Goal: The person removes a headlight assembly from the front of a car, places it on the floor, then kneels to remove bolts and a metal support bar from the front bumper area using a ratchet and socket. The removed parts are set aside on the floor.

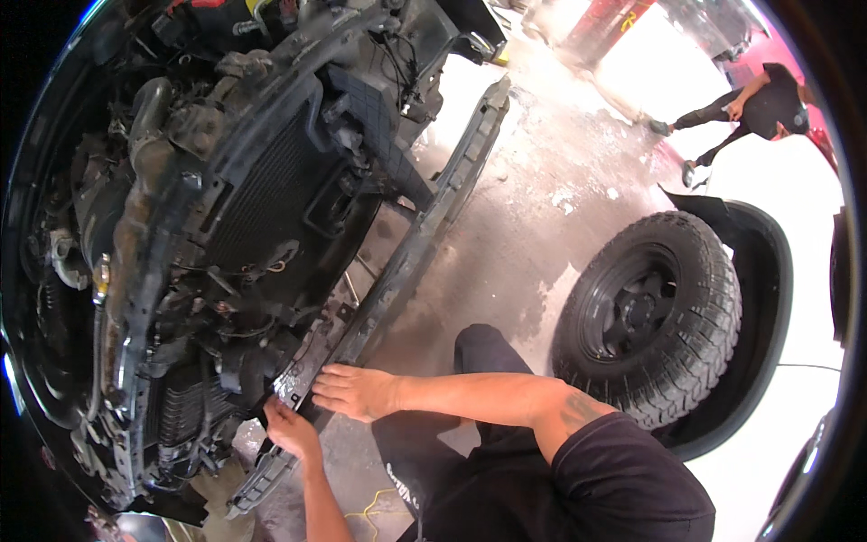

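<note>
In front of me is the exposed front of a vehicle, with its radiator (262,199) and engine parts showing. A long dark bumper beam (433,226) runs diagonally across it. My right hand (357,391) lies on the beam's lower part, fingers stretched out flat. Beside it, at the vehicle-side edge of the beam, my left hand (291,434) has its fingers bent together. They are close to a shiny metal bracket (293,379); whatever they grip is hidden.
To the right is a large off-road wheel (646,316) inside a black curved wheel arch (781,280). Another person (759,108) in dark clothes is at the far right. A yellow cord (366,513) lies on the stained floor (506,217) near my legs. A red object (605,27) stands at the back.
</note>
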Motion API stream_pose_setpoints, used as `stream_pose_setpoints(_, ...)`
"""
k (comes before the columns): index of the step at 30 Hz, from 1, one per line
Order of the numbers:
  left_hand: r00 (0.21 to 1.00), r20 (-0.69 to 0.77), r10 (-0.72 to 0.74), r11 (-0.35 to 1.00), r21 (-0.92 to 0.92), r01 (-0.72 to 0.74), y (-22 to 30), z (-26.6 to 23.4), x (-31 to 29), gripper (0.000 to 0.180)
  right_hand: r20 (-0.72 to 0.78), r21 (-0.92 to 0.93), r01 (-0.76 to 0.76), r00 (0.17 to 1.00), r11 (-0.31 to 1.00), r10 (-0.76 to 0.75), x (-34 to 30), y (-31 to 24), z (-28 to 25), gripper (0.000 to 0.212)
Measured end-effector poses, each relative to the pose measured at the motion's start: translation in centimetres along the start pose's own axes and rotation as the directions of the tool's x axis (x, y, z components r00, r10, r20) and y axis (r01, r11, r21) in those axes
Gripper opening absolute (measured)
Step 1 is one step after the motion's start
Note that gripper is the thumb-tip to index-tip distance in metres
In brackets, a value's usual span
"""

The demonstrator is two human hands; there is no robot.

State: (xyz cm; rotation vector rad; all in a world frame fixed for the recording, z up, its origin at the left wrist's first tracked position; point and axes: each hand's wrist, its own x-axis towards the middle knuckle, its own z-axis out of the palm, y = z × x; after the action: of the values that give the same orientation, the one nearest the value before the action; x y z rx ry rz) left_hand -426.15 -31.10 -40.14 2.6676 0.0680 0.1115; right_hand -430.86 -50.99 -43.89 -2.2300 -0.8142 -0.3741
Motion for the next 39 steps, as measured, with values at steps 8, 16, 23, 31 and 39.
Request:
stream_pose_setpoints(8, 0.991, 0.121, -0.048, 0.990, 0.141, 0.031, 0.4, -0.4, 1.0, 0.021, -0.010, 0.198, -0.498, 0.860, 0.844, 0.509, -1.6, -6.9, -9.8, 0.050)
stream_pose_setpoints(16, 0.991, 0.121, -0.053, 0.969, 0.248, 0.022, -2.7, 1.3, 1.2, 0.026, -0.284, 0.519, -0.843, -0.013, 0.142, 0.959, -17.8, 9.6, -19.2, 0.052)
stream_pose_setpoints(23, 0.987, 0.146, -0.062, 0.946, 0.325, 0.011, -0.5, 0.6, 0.6, 0.030, -0.091, 0.754, -0.657, -0.133, -0.019, 0.987, -13.7, 25.0, -30.6, 0.079)
stream_pose_setpoints(31, 0.873, 0.318, -0.369, 0.919, 0.268, 0.291, -3.8, 0.6, -0.6, 0.040, 0.340, 0.637, -0.688, -0.151, -0.346, 0.928, -14.4, 22.7, -29.0, 0.080)
stream_pose_setpoints(39, 0.975, -0.045, -0.217, 0.956, 0.192, 0.222, 0.8, -1.0, 2.2, 0.017, 0.650, 0.058, -0.998, 0.064, 0.035, 0.757, -16.6, 16.2, -25.2, 0.052)
